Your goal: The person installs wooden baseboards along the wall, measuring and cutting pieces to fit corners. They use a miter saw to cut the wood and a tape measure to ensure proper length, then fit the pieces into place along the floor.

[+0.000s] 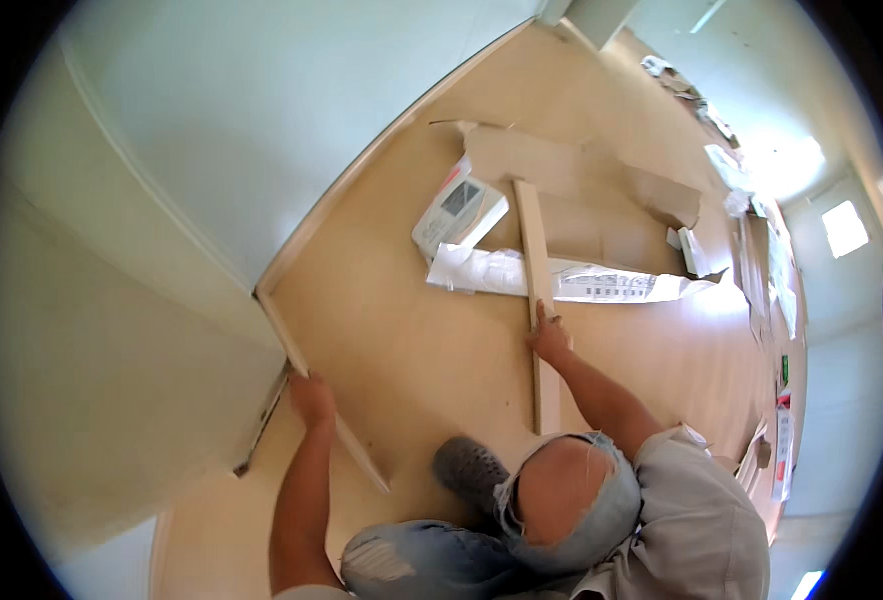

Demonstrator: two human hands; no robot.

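My left hand grips a thin, light wooden strip at the lower corner of the wall, where a dark strip shows along the wall's foot. My right hand holds a long, flat pale board lying across the floor, its fingers on the board's edge and face. The board's upper part crosses a long white printed wrapper. My bent knees in torn jeans and one grey patterned sock are beneath me.
A white printed box and torn brown cardboard lie beyond the wrapper. Loose packaging runs along the right wall. The pale floor meets a white wall with a skirting edge at the left.
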